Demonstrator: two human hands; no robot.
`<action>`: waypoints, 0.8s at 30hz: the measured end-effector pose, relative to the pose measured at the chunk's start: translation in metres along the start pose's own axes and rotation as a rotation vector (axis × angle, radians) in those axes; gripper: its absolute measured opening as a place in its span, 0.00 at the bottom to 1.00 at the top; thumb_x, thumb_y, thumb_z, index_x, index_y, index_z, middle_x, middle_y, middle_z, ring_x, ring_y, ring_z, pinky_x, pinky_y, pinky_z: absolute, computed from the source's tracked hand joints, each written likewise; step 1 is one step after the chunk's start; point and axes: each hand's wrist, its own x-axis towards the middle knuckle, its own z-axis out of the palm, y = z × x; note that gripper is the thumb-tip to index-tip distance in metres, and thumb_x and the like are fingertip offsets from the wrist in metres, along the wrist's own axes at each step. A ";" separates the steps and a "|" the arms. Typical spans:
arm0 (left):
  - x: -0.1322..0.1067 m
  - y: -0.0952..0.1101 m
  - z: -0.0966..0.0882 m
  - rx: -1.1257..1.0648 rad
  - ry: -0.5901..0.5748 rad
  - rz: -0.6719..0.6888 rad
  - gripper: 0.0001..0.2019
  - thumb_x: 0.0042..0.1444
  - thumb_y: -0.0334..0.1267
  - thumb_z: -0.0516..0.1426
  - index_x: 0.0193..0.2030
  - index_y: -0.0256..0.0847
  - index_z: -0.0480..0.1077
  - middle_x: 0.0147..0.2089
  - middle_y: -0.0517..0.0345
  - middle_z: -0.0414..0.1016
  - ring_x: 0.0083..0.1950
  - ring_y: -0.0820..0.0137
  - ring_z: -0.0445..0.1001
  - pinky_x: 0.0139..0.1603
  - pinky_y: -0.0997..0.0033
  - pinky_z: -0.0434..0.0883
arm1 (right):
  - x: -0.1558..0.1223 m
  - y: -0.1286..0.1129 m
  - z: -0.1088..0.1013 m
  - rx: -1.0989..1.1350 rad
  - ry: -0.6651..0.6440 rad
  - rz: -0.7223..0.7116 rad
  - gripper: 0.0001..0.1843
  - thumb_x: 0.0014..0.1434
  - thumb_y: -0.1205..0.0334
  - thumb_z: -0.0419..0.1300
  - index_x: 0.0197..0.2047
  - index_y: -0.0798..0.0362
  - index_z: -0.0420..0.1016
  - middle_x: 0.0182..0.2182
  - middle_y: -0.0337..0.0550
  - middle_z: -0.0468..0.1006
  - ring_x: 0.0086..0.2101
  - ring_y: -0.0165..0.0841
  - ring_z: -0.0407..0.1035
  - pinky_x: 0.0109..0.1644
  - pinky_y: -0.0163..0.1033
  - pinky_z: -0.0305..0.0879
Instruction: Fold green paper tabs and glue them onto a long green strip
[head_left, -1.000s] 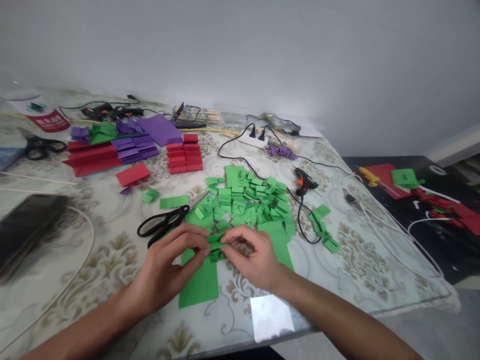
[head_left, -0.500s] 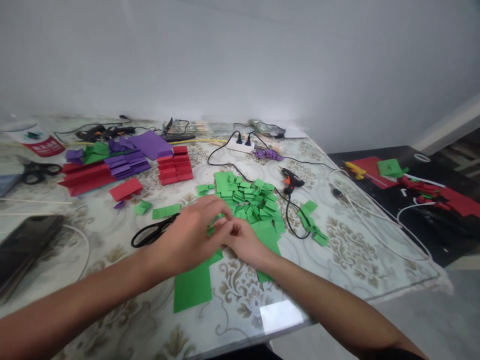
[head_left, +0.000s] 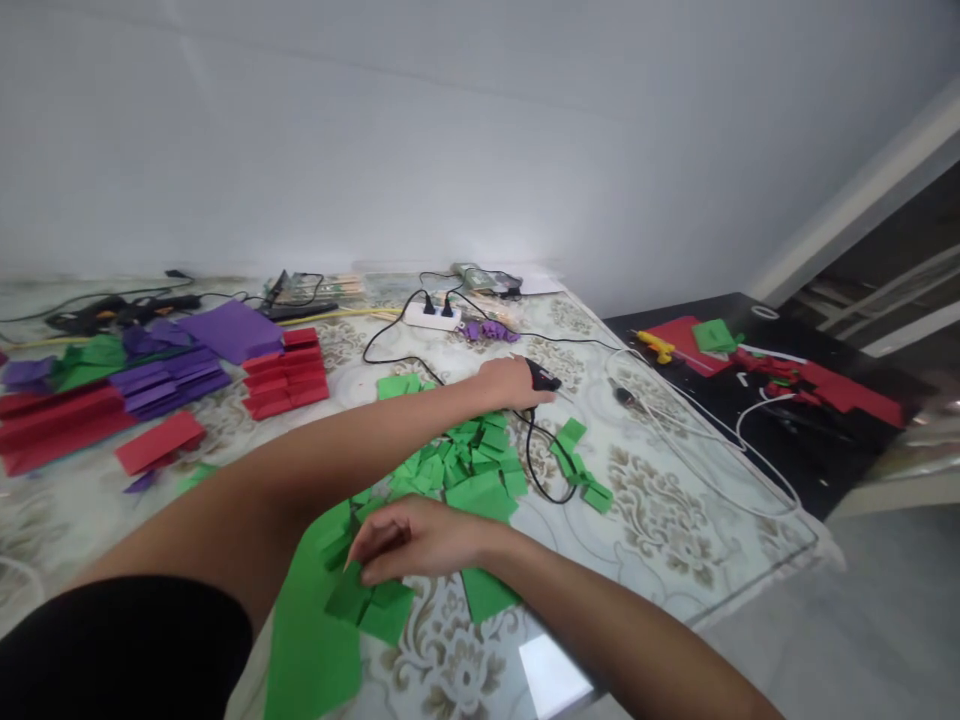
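My left hand (head_left: 508,382) reaches across the table with its fingers closed around the black hot glue gun (head_left: 543,377), whose cable loops down beside it. My right hand (head_left: 424,540) is nearer the front edge, thumb and fingers pinched on a folded green paper piece (head_left: 367,600). Below that piece lies a large green paper sheet (head_left: 311,640). Between the two arms spreads a heap of small folded green papers (head_left: 469,450), partly hidden by my left forearm. A few joined green papers (head_left: 581,465) rest to the right of the heap.
Red folded paper (head_left: 285,375), purple folded paper (head_left: 169,382) and a purple sheet (head_left: 234,330) lie at the left. A white power strip (head_left: 432,315) with plugged-in cords stands behind. On a dark side table at right are a yellow glue gun (head_left: 655,346) and red paper (head_left: 686,340).
My left hand has left my right hand and moved forward and right onto the glue gun. My right hand has shifted left and nearer with the green paper. The view has turned right.
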 end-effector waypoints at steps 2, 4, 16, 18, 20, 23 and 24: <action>0.011 0.004 0.007 -0.046 -0.013 -0.034 0.18 0.67 0.42 0.60 0.60 0.39 0.70 0.60 0.47 0.74 0.54 0.58 0.77 0.53 0.51 0.78 | 0.000 0.001 0.001 0.017 0.003 -0.018 0.28 0.35 0.52 0.82 0.38 0.55 0.80 0.33 0.38 0.79 0.33 0.28 0.72 0.39 0.30 0.66; 0.016 0.009 0.011 -0.102 -0.033 -0.062 0.18 0.67 0.42 0.60 0.60 0.39 0.70 0.60 0.47 0.74 0.54 0.58 0.77 0.53 0.51 0.78 | 0.000 0.001 0.002 0.016 -0.005 -0.015 0.28 0.35 0.52 0.82 0.38 0.54 0.81 0.33 0.38 0.79 0.34 0.28 0.73 0.40 0.31 0.66; -0.044 -0.035 -0.095 -0.767 0.175 0.037 0.18 0.72 0.42 0.51 0.48 0.27 0.74 0.47 0.37 0.81 0.44 0.66 0.81 0.49 0.65 0.78 | -0.005 -0.014 0.000 -0.034 0.002 -0.023 0.19 0.49 0.56 0.76 0.42 0.55 0.83 0.33 0.40 0.82 0.33 0.29 0.75 0.39 0.31 0.67; -0.081 -0.051 -0.119 -0.856 0.294 0.067 0.19 0.73 0.42 0.46 0.50 0.29 0.72 0.48 0.40 0.81 0.44 0.68 0.81 0.49 0.67 0.78 | -0.008 -0.018 0.003 -0.030 0.023 -0.050 0.19 0.49 0.55 0.76 0.42 0.55 0.83 0.34 0.40 0.82 0.33 0.28 0.74 0.41 0.31 0.66; -0.124 -0.064 -0.140 -1.054 0.447 0.073 0.17 0.71 0.39 0.47 0.49 0.30 0.72 0.43 0.49 0.81 0.40 0.72 0.80 0.47 0.69 0.76 | -0.010 -0.021 0.007 -0.033 0.045 -0.064 0.19 0.50 0.55 0.75 0.42 0.56 0.83 0.34 0.40 0.82 0.34 0.28 0.74 0.42 0.32 0.66; -0.191 -0.080 -0.160 -1.247 0.544 -0.035 0.17 0.69 0.36 0.44 0.47 0.30 0.72 0.34 0.64 0.74 0.35 0.79 0.75 0.46 0.74 0.71 | -0.015 -0.021 0.016 -0.080 0.016 -0.071 0.16 0.53 0.57 0.73 0.43 0.55 0.83 0.35 0.41 0.82 0.33 0.28 0.74 0.39 0.31 0.67; -0.212 -0.085 -0.163 -1.251 0.585 -0.061 0.19 0.69 0.34 0.42 0.48 0.29 0.72 0.32 0.66 0.70 0.34 0.82 0.72 0.45 0.76 0.68 | -0.017 -0.021 0.020 -0.102 -0.037 -0.065 0.15 0.53 0.58 0.73 0.42 0.55 0.83 0.35 0.41 0.82 0.33 0.27 0.73 0.38 0.30 0.67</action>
